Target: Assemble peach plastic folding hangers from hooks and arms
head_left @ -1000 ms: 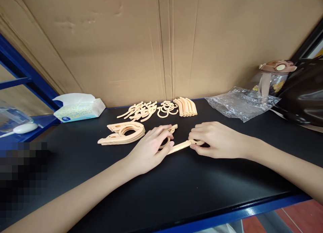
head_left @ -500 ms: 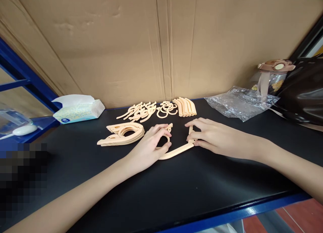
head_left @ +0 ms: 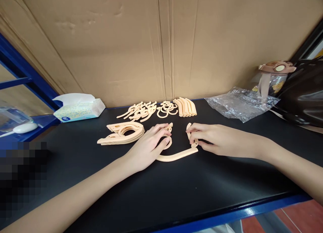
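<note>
A cream plastic folding clothes hanger [head_left: 176, 156] lies partly assembled on the black tabletop, its long curved arm pointing right. My left hand [head_left: 151, 144] grips its hub, with the fingers curled over the ring-shaped part and hiding some of it. Between the fingers and thumb of my right hand [head_left: 209, 137] is a slim cream hanger arm piece [head_left: 188, 127], held above the tip of the long arm. Its lower end is close to that tip; whether they touch I cannot tell. To the left of my left hand lies a stack of folded hangers [head_left: 122, 133].
Behind the hands lie loose hanger parts [head_left: 142, 111], hooks [head_left: 167, 108] and a row of curved arms [head_left: 185, 107]. A tissue pack [head_left: 78, 108] stands at back left. Crumpled clear plastic [head_left: 242, 103], a bottle [head_left: 275, 78] and a dark bag [head_left: 302, 91] are at right.
My right hand has shifted slightly with the arm piece, whose end has come off the long arm's tip. The long arm now sits a little lower. My left hand stays almost in place.
</note>
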`<action>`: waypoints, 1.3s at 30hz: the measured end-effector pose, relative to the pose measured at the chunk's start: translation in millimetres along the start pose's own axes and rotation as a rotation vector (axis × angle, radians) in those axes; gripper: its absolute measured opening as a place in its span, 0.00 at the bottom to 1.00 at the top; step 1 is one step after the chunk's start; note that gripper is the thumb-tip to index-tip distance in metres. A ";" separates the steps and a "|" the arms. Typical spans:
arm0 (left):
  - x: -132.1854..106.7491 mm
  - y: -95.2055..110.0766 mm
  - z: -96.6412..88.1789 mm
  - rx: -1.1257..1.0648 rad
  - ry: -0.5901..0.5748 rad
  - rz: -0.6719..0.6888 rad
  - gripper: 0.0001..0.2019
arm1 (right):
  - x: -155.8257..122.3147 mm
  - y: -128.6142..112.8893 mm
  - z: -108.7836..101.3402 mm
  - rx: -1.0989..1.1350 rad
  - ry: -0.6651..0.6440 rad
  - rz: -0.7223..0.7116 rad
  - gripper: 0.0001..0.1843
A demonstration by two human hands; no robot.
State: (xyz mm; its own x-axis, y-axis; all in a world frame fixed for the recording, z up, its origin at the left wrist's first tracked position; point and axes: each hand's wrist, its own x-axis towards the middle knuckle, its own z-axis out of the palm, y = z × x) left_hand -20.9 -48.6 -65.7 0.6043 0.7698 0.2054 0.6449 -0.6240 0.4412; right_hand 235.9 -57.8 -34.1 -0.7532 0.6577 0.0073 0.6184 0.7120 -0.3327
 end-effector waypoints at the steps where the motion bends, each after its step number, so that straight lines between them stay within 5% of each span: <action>1: 0.1 -0.6 0.5 -0.004 0.017 0.002 0.13 | 0.3 -1.3 0.0 -0.004 0.003 0.002 0.13; 11: 4.7 -11.5 4.7 -0.099 0.199 0.015 0.05 | 8.9 -7.8 5.3 -0.093 0.061 0.016 0.24; 28: 3.7 -14.7 6.4 0.065 0.195 0.014 0.17 | 6.2 -17.5 2.1 0.169 -0.100 -0.052 0.14; 39: 3.6 -12.3 5.1 0.099 0.171 0.001 0.17 | 5.4 -21.1 1.4 0.263 -0.175 -0.104 0.09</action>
State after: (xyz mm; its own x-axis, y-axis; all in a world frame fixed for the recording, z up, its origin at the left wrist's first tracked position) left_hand -24.2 -38.9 -74.8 0.5220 0.7756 0.3549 0.6922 -0.6283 0.3550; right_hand 218.5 -69.6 -28.4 -0.8504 0.5164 -0.1006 0.4744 0.6700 -0.5710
